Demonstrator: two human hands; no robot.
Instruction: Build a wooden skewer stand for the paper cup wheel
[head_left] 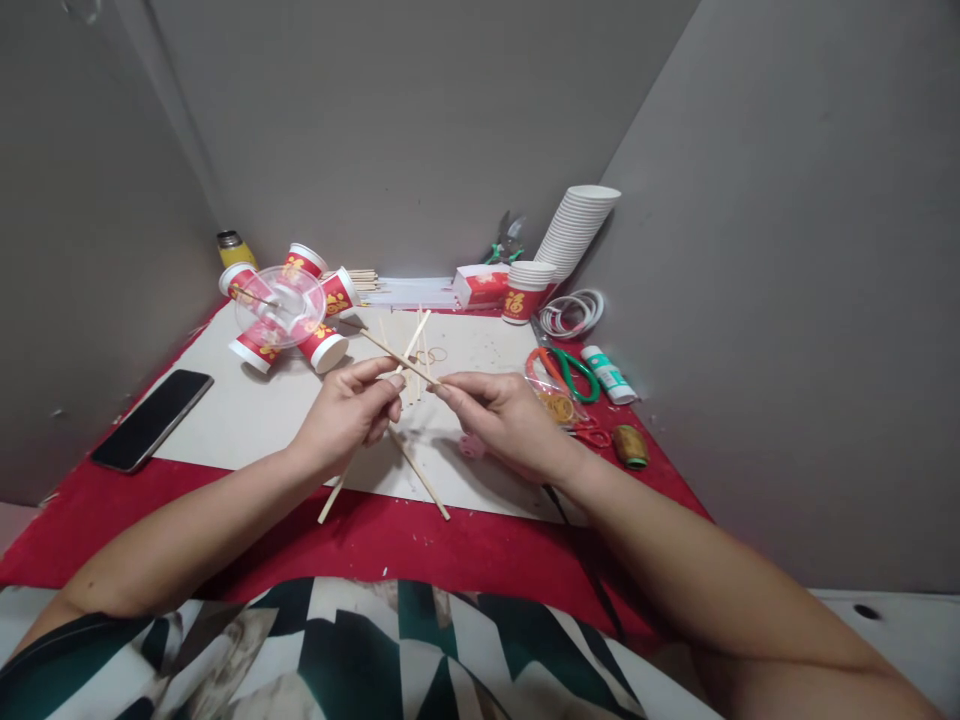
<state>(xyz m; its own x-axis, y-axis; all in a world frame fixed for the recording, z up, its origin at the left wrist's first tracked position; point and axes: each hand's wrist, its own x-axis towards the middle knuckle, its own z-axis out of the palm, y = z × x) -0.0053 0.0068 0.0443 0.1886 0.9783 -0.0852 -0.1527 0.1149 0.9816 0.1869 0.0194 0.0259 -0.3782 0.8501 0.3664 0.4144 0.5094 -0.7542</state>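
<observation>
My left hand pinches crossed thin wooden sticks, which look like disposable chopsticks. One crossed stick slants down to the right below the fingers, and another end points down to the left. With thumb and forefinger, my right hand grips the near end of a wooden stick that slopes up to the left across the crossing. The fingers hide the spot where the sticks meet. Several loose sticks and rubber bands lie on the white board just beyond my hands.
A wheel of red paper cups around clear plastic discs stands at the back left, near a phone. At right are stacked cups, a wire coil, green-handled scissors, a white-and-teal tube and a thread spool. Grey walls enclose the table.
</observation>
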